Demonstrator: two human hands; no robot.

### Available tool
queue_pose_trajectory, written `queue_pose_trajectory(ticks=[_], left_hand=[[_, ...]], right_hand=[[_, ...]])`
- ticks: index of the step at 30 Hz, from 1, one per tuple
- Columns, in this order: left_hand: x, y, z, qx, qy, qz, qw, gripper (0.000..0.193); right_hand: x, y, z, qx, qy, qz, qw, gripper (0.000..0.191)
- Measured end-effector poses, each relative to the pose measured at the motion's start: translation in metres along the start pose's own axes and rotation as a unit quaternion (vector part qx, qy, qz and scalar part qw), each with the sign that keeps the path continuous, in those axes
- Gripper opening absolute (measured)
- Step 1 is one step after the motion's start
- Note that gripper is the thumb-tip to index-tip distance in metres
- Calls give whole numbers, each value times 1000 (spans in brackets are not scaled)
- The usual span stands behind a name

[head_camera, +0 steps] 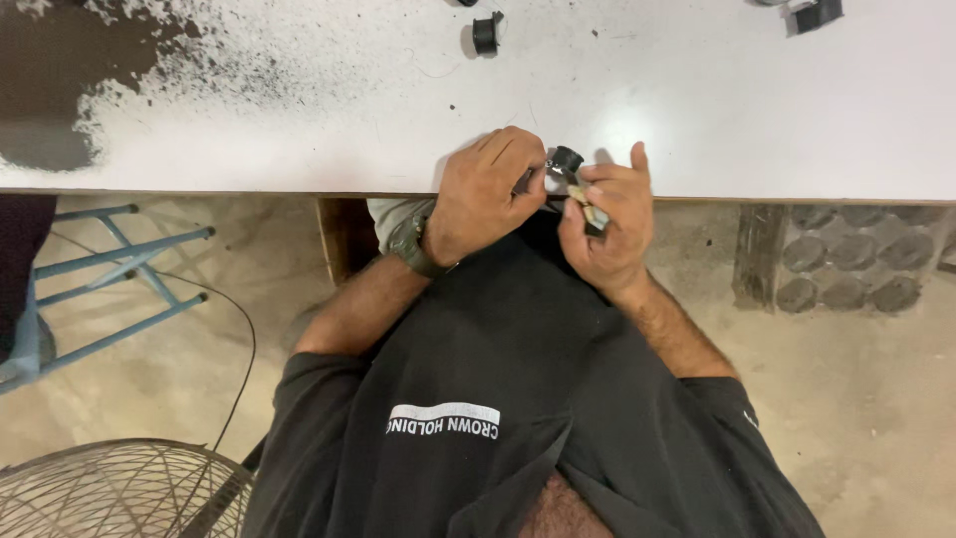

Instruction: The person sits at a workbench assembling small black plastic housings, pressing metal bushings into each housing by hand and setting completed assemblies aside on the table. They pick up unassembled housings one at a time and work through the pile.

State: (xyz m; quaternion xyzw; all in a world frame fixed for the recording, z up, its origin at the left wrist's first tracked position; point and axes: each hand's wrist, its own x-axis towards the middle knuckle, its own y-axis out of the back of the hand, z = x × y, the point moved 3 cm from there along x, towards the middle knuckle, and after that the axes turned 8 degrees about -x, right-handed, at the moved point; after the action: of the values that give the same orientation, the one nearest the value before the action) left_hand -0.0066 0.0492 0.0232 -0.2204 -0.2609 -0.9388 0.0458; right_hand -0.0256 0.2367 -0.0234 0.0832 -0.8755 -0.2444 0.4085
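The person's left hand [490, 194] and right hand [605, 224] meet at the near edge of the white table [697, 110], both closed on a small black cylindrical part [567, 159] held just above that edge. The left hand's fingers [518, 149] curl over the part's left side, so much of it is hidden; a bit of pale metal shows between the two hands. The right hand pinches from the right, its thumb raised, and a small tan-and-grey piece [594, 214] lies against its fingers below the part; what that piece is cannot be told. A dark wristwatch [413, 244] sits on the left wrist.

Both forearms come up from the person's black shirt [518, 399], which fills the near middle of the view.

Farther out on the table, a similar small black part [485, 35] stands well apart from the hands, and another black part [819, 14] lies at the far right edge. A dark patch of worn surface [60, 80] spreads over the table's far left corner.

Below the table, on the left, stand a blue metal frame [119, 289] and, nearer, the wire grille of a fan [119, 493]. A thin black cable [244, 349] runs over the concrete floor [866, 399].
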Motion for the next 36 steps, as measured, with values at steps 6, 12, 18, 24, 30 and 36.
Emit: queue_pose_trajectory(ticks=[6,12,18,24,30,36], left_hand=[[-2,-4,-5,8,3,7,1000,20],[-8,-8,-10,9,-7,9,1000,19],[-10,-12,-8,24,-31,19,999,19],[17,23,-35,169,17,72,983,31],[62,45,-65,228,101,16,968,42],[36,31,-31,-10,108,-80,991,31]], right_hand=[[-7,-13,2,-25,26,-9,999,38],[-6,-14,1,-37,31,-9,999,36],[2,-11,2,-67,27,-34,997,31],[28,32,47,-111,-102,111,982,17],[22,22,41,-67,-107,76,989,17],[33,27,14,-116,-90,-41,988,20]])
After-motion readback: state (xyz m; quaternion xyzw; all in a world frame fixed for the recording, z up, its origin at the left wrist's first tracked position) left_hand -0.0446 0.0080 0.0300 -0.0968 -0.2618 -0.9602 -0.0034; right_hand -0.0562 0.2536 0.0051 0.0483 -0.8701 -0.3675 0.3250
